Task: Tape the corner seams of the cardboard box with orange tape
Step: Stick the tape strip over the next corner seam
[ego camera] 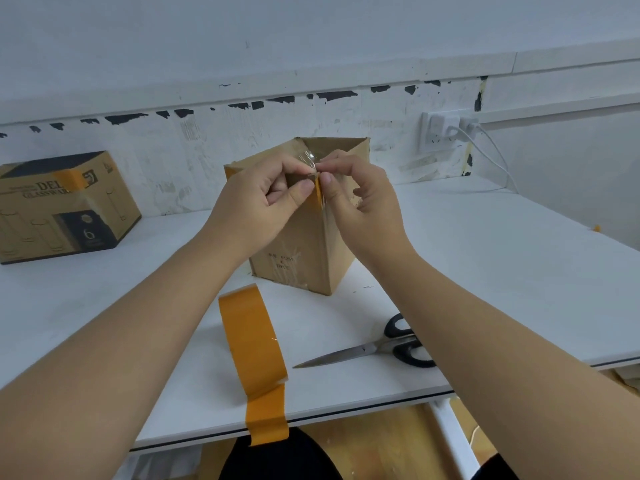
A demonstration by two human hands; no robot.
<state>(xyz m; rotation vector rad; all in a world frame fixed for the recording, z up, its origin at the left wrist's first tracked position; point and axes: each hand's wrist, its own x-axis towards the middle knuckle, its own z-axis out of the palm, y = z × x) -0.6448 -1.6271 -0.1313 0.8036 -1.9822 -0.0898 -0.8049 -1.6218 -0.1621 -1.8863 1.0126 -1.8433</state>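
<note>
Fingers [304, 188] of both hands curled, pinching orange tape strip [318, 194] at top of near corner of cardboard box [308, 251]. Left hand [256, 202] and right hand [360, 199] equally near. Seam running straight down from thumbs. Tape roll [252, 337] lying nearer, on table [485, 258].

1. The printed carton [65, 206] at the left of the table is showing "DEL" in large letters, cut off by a strip of orange tape, with "GLASSWAR" running beneath it.
2. A dark panel on that carton's front is displaying a large "6".
3. The open cardboard box [304, 251] is carrying small dark print low on its front face, too blurred to read.
</note>
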